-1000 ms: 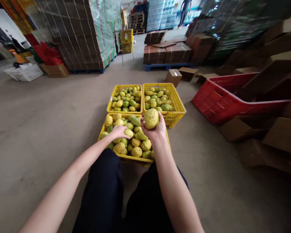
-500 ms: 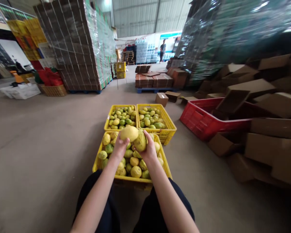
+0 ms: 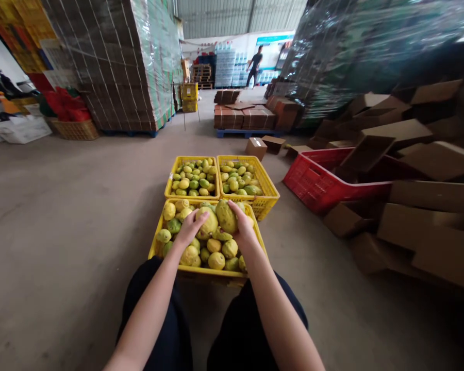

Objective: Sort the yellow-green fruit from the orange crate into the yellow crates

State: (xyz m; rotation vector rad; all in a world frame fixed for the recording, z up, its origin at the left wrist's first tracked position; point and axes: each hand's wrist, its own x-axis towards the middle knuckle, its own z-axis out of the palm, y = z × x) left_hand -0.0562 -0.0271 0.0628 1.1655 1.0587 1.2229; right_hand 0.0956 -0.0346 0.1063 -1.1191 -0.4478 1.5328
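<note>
My left hand (image 3: 190, 230) is closed around a large, pale yellow fruit (image 3: 208, 223), thumb on top. Beside it my right hand (image 3: 245, 229) grips a greener, oval yellow-green fruit (image 3: 226, 216). Both fruits are held close together, just above the near yellow crate (image 3: 212, 271), which is full of lumpy yellow and green fruit (image 3: 216, 260); their exact kind I cannot tell. My fingers are partly hidden behind the held fruits. Two more yellow crates of such fruit, a back left one (image 3: 169, 180) and a back right one (image 3: 269, 202), stand directly behind it.
To the right, a red crate (image 3: 309, 180) stands among piled cardboard boxes (image 3: 429, 221). Wrapped pallet stacks (image 3: 104, 67) rise on the left, with a wicker basket (image 3: 77, 130) nearby. Flattened cartons (image 3: 243, 117) lie on a blue pallet ahead. A person (image 3: 254, 67) is far back.
The left-hand fruit has turned and come lower, while the right-hand fruit has tilted. My view has tipped slightly downward. The distant person has moved and appears larger.
</note>
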